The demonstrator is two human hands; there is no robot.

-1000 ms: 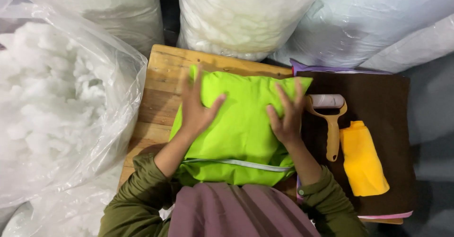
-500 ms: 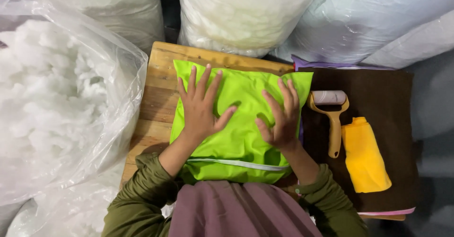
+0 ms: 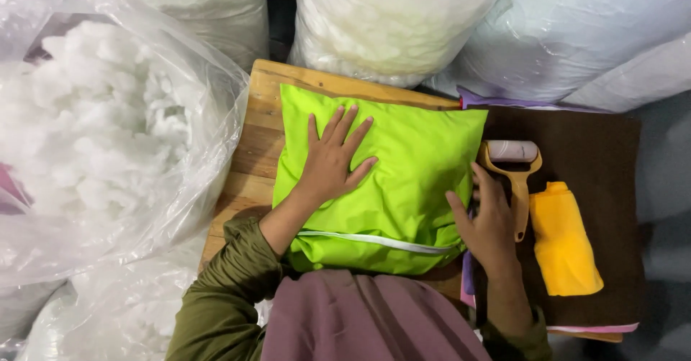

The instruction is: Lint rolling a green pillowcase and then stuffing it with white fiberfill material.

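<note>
A stuffed lime-green cushion [image 3: 403, 159] with a white zipper along its near edge lies on a wooden table [image 3: 255, 152]. My left hand [image 3: 333, 161] rests flat on the cushion's left half, fingers spread. My right hand [image 3: 487, 217] sits at the cushion's right edge, fingers apart, right beside the handle of a yellow lint roller [image 3: 515, 177]. It holds nothing.
A dark brown fabric stack [image 3: 590, 145] lies right of the cushion, carrying the lint roller and a folded yellow cloth [image 3: 565, 238]. An open clear bag of white stuffing [image 3: 108, 145] stands at the left. Large filled plastic bags [image 3: 403, 23] line the far side.
My right hand slid off the cushion's top to its right edge near the lint roller. My left hand stayed on the cushion, which now lies flatter and smoother.
</note>
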